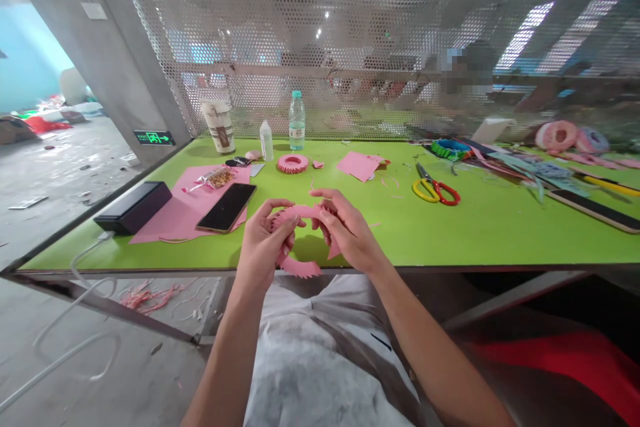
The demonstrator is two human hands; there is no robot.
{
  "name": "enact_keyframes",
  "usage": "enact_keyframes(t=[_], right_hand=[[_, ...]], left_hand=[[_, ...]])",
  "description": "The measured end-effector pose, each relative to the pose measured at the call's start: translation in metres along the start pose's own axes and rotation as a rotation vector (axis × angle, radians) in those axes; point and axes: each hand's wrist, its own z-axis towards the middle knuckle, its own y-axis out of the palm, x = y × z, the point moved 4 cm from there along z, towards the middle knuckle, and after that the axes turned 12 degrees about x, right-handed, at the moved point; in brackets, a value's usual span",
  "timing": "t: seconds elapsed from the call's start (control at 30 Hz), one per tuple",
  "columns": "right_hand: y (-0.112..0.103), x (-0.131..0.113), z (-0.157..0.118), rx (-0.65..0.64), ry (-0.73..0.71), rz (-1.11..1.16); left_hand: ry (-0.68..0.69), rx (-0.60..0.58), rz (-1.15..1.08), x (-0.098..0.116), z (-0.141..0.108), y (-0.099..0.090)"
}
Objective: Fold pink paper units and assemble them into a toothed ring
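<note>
Between my two hands is a curved pink paper strip with a saw-toothed edge, held just over the front of the green table. My left hand pinches its left side, thumb on top. The fingers of my right hand are closed on the strip's other part, and a pink paper point hangs below them. Beyond my hands lies a pink toothed paper ring, with a small pink scrap beside it. Farther right are stacked pink paper pieces and scissors with one yellow and one red handle.
A phone, a black box with a white cable, and pink sheets lie left. A paper cup, glue bottle and water bottle stand behind. Paper strips and another phone lie right. Perforated metal screen backs the table.
</note>
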Motion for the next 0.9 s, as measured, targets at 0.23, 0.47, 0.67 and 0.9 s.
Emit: enact_keyframes(t=[0.23, 0.47, 0.67, 0.9], right_hand=[[0.002, 0.003, -0.004, 0.093, -0.015, 0.007], [0.0, -0.011, -0.005, 0.095, -0.262, -0.252], [0.004, -0.006, -0.005, 0.084, -0.191, -0.21], [0.012, -0.001, -0.007, 0.143, -0.116, -0.157]], left_hand=[[0.053, 0.043, 0.035, -0.003, 0.0, -0.002], [0.043, 0.054, -0.012, -0.007, 0.004, -0.005], [0.025, 0.061, -0.021, -0.005, 0.001, -0.003], [0.023, 0.074, -0.042, -0.003, -0.001, -0.001]])
